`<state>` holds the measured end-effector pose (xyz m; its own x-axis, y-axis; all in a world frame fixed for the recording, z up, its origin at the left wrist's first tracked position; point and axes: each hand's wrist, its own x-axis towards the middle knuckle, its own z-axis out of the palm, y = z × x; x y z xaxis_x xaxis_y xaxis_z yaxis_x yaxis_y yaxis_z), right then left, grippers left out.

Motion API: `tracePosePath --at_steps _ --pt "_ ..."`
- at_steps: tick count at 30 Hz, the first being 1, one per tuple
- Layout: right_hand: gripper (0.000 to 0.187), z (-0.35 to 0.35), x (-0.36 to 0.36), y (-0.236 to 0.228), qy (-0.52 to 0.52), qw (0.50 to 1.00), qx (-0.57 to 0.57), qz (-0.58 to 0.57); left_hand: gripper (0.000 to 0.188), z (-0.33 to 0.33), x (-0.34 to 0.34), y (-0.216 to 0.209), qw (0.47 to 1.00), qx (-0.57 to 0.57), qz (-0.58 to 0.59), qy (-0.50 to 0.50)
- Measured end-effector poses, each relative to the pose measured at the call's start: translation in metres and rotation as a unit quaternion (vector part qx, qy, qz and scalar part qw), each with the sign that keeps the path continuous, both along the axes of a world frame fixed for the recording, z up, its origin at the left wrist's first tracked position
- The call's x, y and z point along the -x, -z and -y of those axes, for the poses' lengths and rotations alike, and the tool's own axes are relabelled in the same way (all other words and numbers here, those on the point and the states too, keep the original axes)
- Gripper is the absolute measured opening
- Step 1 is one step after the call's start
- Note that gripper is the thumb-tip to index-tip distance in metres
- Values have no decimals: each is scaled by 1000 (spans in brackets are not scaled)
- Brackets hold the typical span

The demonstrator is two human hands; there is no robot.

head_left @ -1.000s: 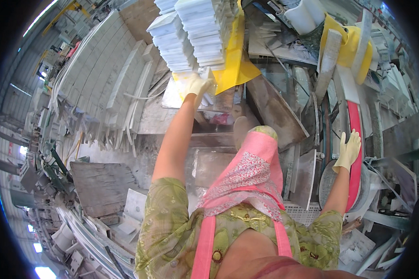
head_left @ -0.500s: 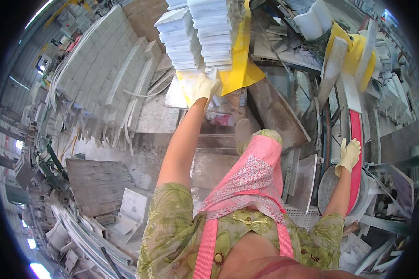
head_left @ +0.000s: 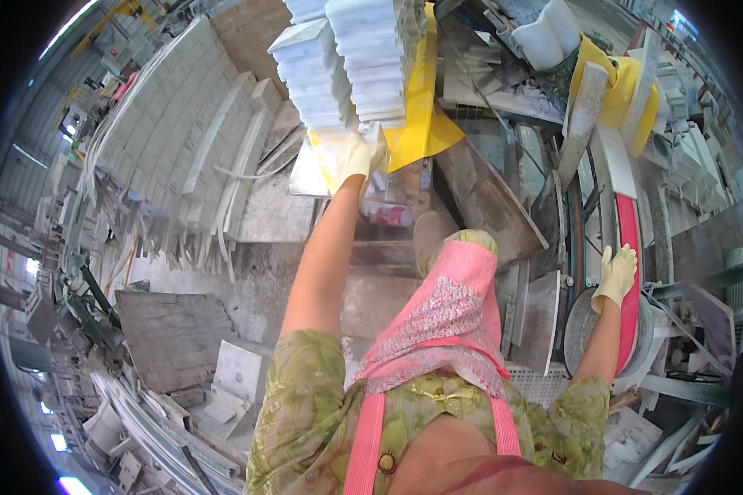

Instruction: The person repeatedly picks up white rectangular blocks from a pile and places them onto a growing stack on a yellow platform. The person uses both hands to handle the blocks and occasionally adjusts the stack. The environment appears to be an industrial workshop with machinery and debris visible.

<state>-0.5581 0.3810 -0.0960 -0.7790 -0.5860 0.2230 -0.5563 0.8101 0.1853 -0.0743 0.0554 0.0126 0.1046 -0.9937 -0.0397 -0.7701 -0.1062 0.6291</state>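
Observation:
My left hand (head_left: 355,158), in a pale glove, reaches forward to the foot of the tall stacks of white-grey stone tiles (head_left: 366,62). Its fingers are curled at a white stone tile (head_left: 374,136) there, and part of the grip is hidden behind the hand. Yellow sheeting (head_left: 413,139) lies under and beside the stacks. Off to the right, my right hand (head_left: 616,276), gloved too, lies by a long red belt (head_left: 627,285) that runs over a grey wheel. Its fingers stretch forward with the thumb apart, and nothing shows in them.
Long stacked white stone strips (head_left: 161,107) form a wall at the left. A brown board (head_left: 491,194) leans right of the stacks. A dark weathered board (head_left: 173,338) lies at lower left, near stone offcuts (head_left: 238,370). Yellow cloth (head_left: 636,95) hangs over the machine at far right.
The view has shifted slightly, so the stacks and the left hand sit a little further left in the picture. Both hands keep their places at the tiles and the red belt.

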Motion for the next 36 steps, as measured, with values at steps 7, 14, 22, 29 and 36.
tracePosePath --at_steps 7,14,22,29,36 --pt "65 -11 -1 1 -47 998 10 -31 66 3 -5 8 999 -26 9 18" --pt "67 -10 -11 -6 -24 1000 8 -14 73 5 -15 17 990 29 40 129" --pt "71 -20 -12 -7 -14 999 -15 26 80 8 -23 19 989 60 -61 123" --pt "70 -26 -20 -6 -34 999 17 23 79 11 -20 34 983 183 21 24" --pt "69 -28 -23 -2 -14 999 42 -3 82 40 -19 35 995 81 -9 66"
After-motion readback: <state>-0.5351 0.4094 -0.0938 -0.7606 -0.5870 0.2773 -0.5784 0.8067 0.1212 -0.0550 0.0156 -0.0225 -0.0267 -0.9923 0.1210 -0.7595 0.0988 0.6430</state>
